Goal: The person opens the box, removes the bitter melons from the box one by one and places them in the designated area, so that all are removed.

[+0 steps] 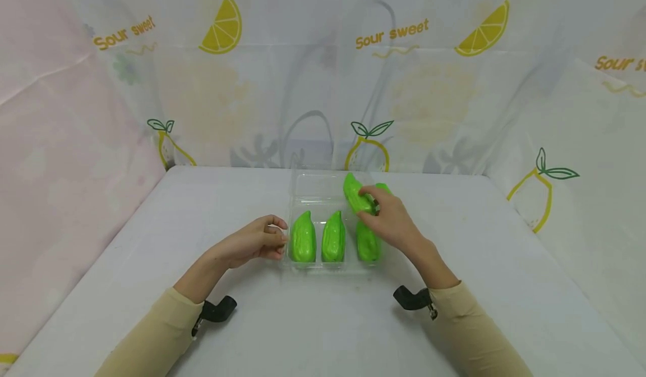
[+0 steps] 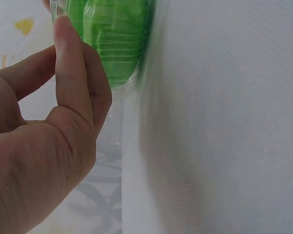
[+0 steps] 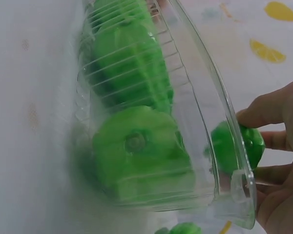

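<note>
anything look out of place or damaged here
Yes, mildly: one green piece sits loose outside the clear box, partly hidden by the right hand, while three others lie inside. No damage shows.

I'm getting a decent gap between the middle fruit (image 1: 333, 238) and near-right fruit (image 1: 368, 245), but my left hand (image 1: 262, 239) is blocking the clear box (image 1: 319, 186) on the left.

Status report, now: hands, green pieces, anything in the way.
Left hand pinches rim of clear container. Right hand grips one green piece. Three others inside container. Another piece partly hidden behind right hand; no obstruction visible.
</note>
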`<state>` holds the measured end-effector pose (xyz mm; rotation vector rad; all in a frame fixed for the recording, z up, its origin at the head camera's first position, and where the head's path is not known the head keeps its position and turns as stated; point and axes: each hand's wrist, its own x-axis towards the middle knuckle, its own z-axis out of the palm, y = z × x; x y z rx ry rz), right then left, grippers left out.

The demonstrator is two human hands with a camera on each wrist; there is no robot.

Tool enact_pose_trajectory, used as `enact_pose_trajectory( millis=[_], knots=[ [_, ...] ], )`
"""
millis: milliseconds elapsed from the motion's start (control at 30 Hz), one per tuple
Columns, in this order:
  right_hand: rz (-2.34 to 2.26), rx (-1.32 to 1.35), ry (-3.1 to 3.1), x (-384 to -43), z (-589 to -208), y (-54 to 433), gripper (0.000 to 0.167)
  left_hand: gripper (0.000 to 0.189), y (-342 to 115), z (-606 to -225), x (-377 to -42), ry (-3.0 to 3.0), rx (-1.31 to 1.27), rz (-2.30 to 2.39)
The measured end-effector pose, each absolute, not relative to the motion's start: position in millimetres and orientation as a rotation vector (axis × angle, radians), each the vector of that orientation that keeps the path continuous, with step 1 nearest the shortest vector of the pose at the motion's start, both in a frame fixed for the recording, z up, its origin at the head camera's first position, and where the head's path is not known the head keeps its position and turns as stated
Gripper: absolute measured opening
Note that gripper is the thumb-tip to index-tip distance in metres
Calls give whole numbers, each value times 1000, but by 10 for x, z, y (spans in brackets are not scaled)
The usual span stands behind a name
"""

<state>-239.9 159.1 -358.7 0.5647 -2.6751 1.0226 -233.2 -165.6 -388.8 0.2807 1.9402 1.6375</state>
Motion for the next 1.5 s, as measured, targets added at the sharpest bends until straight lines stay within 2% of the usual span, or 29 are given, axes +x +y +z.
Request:
enact_pose_trajectory(
  millis=[867, 1500],
  knots=[
    [1092, 305, -2641, -2537, -3547, 1967, 43, 41, -1645, -3873, -2330, 1938, 286, 1637],
    [1071, 148, -2666, -2682, -3716, 2186, 45, 41, -1640, -3869, -2324, 1945, 286, 1641]
  ],
)
